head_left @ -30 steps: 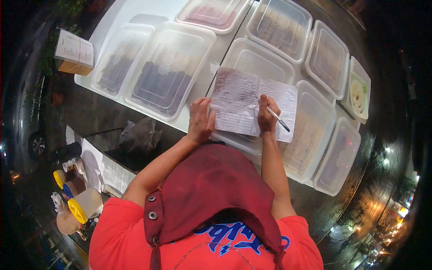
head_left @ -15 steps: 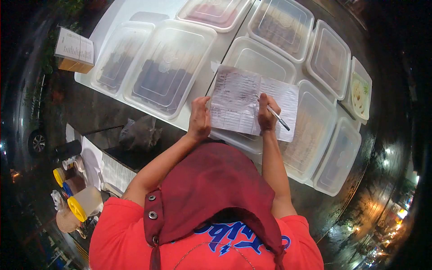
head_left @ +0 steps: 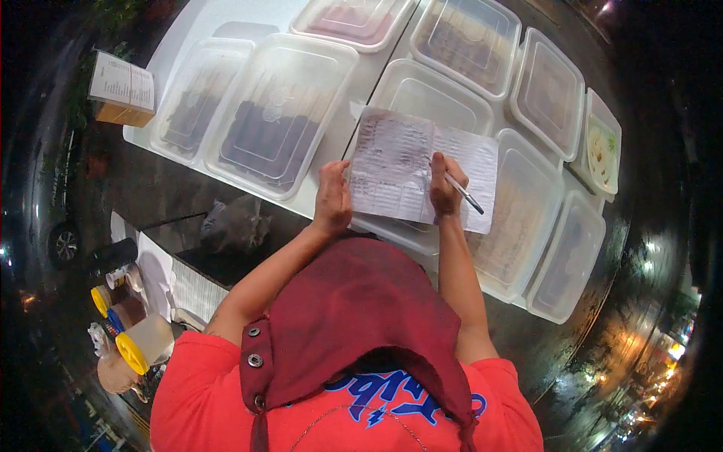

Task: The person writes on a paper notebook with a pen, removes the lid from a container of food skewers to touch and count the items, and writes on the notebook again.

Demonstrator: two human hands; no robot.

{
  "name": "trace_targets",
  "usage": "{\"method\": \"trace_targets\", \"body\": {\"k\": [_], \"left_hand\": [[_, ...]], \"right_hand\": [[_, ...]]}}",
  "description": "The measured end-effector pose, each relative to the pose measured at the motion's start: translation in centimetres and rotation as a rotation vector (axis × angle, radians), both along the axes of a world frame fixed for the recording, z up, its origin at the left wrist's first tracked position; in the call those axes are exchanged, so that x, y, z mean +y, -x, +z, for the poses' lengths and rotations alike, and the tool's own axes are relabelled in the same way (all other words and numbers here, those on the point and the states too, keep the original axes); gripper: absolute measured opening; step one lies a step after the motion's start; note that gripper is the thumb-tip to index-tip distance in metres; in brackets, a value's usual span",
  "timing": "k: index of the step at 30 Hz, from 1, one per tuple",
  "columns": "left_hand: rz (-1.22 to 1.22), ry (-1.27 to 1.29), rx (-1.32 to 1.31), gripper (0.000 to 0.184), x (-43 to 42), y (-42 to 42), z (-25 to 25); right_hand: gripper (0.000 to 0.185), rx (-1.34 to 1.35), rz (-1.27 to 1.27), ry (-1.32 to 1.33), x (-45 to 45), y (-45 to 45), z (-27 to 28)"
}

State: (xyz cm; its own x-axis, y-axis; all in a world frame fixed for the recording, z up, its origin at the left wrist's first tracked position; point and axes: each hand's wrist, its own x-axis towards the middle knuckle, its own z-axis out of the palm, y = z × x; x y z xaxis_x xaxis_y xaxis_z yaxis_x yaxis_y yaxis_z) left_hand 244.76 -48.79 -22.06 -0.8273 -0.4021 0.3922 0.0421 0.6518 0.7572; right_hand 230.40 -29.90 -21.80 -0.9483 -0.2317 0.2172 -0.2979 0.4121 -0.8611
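An open notebook (head_left: 392,162) with handwritten lines on both pages lies over the lidded plastic containers. My left hand (head_left: 333,197) is closed at the notebook's left edge, its fingertips bent against the pages. A pen (head_left: 467,194) is in my closed right hand (head_left: 447,187), which is over the right-hand page. The pen slants down to the right, its dark end away from the fingers. My right thumb points up near the fold between the pages. Under the notebook, one clear-lidded container (head_left: 437,94) is partly hidden.
Several lidded containers with skewered food, such as this large one (head_left: 282,113), cover the white table (head_left: 177,60). A boxed menu card (head_left: 120,87) stands at the table's left corner. Yellow-lidded jars (head_left: 143,343) and a plastic bag (head_left: 233,222) are at lower left. Wet pavement surrounds the table.
The view has shifted very slightly, so the table and containers sit a few pixels differently. Both hands keep their places on the notebook and the pen.
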Motion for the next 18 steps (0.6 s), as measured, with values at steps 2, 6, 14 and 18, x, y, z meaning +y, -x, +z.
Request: {"method": "trace_targets", "body": {"k": [2, 6, 14, 18], "left_hand": [[-0.011, -0.005, -0.003, 0.041, -0.06, -0.02, 0.12], [-0.016, -0.053, -0.017, 0.037, -0.04, 0.00, 0.09], [-0.014, -0.012, -0.012, 0.033, 0.00, 0.03, 0.23], [-0.011, -0.029, -0.004, 0.036, 0.01, 0.00, 0.25]], "right_hand": [[0.045, -0.011, -0.002, -0.012, 0.00, -0.02, 0.06], [0.044, 0.006, 0.007, -0.011, 0.06, 0.08, -0.32], [0.045, 0.023, 0.010, -0.024, 0.11, 0.17, -0.49], [0.049, 0.042, 0.001, 0.029, -0.34, -0.01, 0.09]]}}
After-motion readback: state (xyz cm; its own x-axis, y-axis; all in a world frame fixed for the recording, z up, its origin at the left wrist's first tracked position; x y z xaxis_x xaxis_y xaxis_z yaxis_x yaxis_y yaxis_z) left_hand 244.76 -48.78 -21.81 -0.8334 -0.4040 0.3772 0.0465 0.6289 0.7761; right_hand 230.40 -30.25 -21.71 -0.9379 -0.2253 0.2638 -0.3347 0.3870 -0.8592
